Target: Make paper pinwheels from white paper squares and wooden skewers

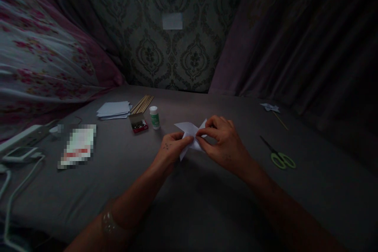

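Centrally, a folded white paper [189, 129] with pointed corners hangs just above the grey cloth [118, 173], caught between both hands. The left hand [171, 145] is nearly closed, its thumb pressed flat over the near face and its fingers behind, seemingly so the folds cannot spring apart. The right hand [226, 141] comes in from the right with thumb and forefinger drawn together at the paper's middle — a fine, pointed grip that suits small work, though I cannot tell whether anything lies between those fingertips. Left of centre, an open red box [141, 130] of small metallic pieces sits with its flap raised, so its contents lie within easy reach, just beside an upright white-capped bottle [154, 118]. Farther back, thin wooden sticks [143, 104] lie roughly side by side next to a loose stack of white sheets [113, 110], which keeps these supplies grouped at the left. At right, the green-handled scissors [277, 155] lie flat, handles toward the near edge, apparently handy to pick up. Beyond them, in the right part of the frame, a small paper shape [270, 107] with a thin stick [280, 121] lies well apart — probably out of the way.
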Demonstrator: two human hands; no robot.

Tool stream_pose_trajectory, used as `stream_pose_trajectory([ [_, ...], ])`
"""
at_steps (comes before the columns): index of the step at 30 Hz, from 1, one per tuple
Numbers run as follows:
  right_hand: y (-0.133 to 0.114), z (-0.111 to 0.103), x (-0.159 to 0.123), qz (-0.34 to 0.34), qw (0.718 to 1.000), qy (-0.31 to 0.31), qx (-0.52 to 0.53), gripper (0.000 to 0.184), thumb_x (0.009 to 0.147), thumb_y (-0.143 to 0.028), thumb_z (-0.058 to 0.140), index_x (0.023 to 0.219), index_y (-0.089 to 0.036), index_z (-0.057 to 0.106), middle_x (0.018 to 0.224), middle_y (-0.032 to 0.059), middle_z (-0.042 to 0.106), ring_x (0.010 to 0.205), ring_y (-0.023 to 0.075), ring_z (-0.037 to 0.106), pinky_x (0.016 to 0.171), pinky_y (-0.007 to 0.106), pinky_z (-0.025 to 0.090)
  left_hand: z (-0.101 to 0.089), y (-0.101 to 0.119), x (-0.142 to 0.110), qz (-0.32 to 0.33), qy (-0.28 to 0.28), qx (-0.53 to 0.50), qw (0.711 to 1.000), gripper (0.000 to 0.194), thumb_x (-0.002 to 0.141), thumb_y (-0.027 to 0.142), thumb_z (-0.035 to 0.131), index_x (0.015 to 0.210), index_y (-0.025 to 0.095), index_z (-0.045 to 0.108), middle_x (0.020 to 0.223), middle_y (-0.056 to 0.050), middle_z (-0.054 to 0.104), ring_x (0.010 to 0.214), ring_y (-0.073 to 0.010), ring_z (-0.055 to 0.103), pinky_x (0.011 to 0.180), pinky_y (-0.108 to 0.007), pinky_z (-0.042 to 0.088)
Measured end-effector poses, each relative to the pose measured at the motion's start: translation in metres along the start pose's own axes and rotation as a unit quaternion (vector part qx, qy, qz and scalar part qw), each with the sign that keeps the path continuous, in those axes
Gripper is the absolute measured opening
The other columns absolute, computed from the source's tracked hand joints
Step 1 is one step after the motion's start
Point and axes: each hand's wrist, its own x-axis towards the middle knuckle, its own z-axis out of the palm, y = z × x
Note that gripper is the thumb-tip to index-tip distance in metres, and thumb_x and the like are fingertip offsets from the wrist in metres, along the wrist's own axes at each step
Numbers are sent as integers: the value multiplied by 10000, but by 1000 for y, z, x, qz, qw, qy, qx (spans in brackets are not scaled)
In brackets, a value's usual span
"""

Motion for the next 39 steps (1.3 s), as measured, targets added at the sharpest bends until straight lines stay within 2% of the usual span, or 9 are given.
stream_pose_trajectory([
  [26, 2, 5, -1, -4, 1000, -5, -3, 66, 795, -208, 656, 801, -227, 719, 790, 18, 583, 805, 171, 535, 749, 336, 340, -4, 0, 1, -5, -36, -72, 997, 154, 583, 195, 754, 696, 100, 712, 656, -62, 693, 517, -110, 582, 523, -221, 406],
  [34, 5, 6, 0, 11, 999, -27, 32, 82, 804, -206, 641, 834, -230, 714, 794, 14, 594, 800, 164, 549, 755, 334, 339, -5, -1, 2, -2, -61, -93, 994, 174, 586, 206, 750, 722, 103, 714, 628, -56, 683, 522, -118, 593, 532, -225, 421],
  [39, 2, 1, 1, 24, 998, -44, 47, 136, 788, -145, 614, 848, -218, 711, 811, 17, 601, 828, 168, 562, 794, 345, 344, -5, 0, 0, -1, -62, -97, 993, 140, 591, 202, 740, 683, 105, 699, 607, -47, 671, 496, -107, 573, 518, -221, 416],
])
